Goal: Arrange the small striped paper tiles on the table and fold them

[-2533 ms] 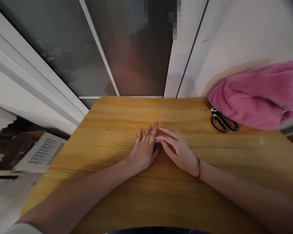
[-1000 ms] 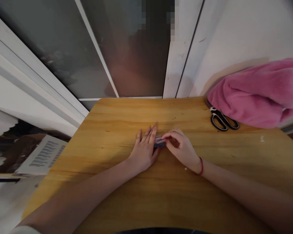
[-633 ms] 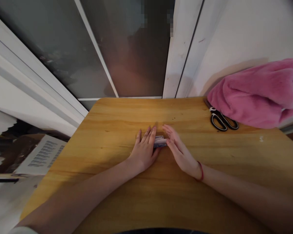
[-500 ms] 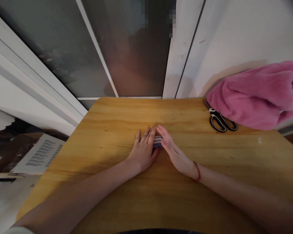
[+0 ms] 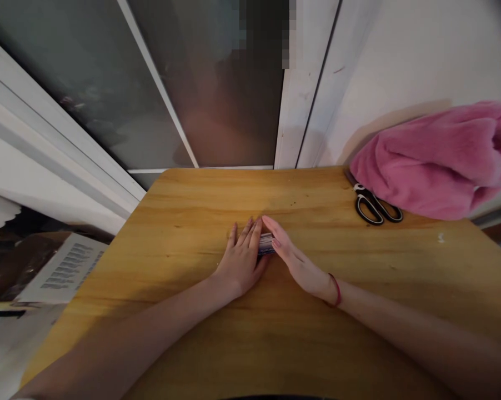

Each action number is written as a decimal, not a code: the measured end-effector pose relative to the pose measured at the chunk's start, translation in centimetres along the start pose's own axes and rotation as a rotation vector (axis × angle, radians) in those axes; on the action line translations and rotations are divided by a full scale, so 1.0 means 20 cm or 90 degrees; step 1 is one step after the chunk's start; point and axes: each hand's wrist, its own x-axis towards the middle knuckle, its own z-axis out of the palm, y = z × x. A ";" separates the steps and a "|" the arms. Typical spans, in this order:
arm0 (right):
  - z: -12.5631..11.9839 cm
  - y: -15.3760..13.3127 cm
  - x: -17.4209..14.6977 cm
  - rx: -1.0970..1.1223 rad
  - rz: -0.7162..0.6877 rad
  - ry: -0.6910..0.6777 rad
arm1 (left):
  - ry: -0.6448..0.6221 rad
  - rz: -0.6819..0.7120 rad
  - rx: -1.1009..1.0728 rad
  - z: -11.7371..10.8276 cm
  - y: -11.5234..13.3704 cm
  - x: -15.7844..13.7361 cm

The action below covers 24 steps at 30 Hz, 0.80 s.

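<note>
A stack of cards [image 5: 266, 244], with several thin pale edges above a bluish lower part, rests on the wooden table [image 5: 234, 355] between my two hands. My left hand [image 5: 242, 258] lies over its left portion, fingers reaching across it and the thumb along the near side, so much of the stack is hidden. Against the right end of the stack stands my right hand [image 5: 294, 258], on edge with its fingers stretched out and its thumb at the cards. The fingertips of both hands come close together at the far side. A red band [image 5: 337, 290] circles my right wrist.
Black-handled scissors [image 5: 375, 208] lie at the back right, their blades partly under a pink fluffy cloth [image 5: 429, 161]. Behind the table rises a glazed door [image 5: 229, 111] with a white frame. A printed cardboard box [image 5: 67, 266] stands left of the table, below its edge.
The view has shifted slightly, moving the scene a little to the left. Both hands stay at the stack in nearly the same pose.
</note>
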 end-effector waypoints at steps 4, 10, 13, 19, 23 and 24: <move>0.00 0.01 0.01 0.003 0.000 0.059 | 0.000 -0.001 -0.015 -0.01 0.00 0.00; -0.01 -0.01 0.02 0.020 0.011 0.051 | -0.001 -0.001 -0.036 -0.02 0.01 0.00; -0.02 -0.01 0.01 0.021 0.014 0.052 | 0.002 0.006 -0.051 -0.04 0.01 0.00; -0.02 0.00 0.02 0.076 0.024 0.083 | 0.065 0.031 -0.137 -0.05 -0.02 0.01; -0.02 0.01 0.02 0.055 0.011 0.089 | 0.102 0.010 -0.194 -0.04 -0.03 0.01; -0.02 0.01 0.02 0.046 0.005 0.091 | 0.108 -0.003 -0.200 -0.04 -0.03 0.02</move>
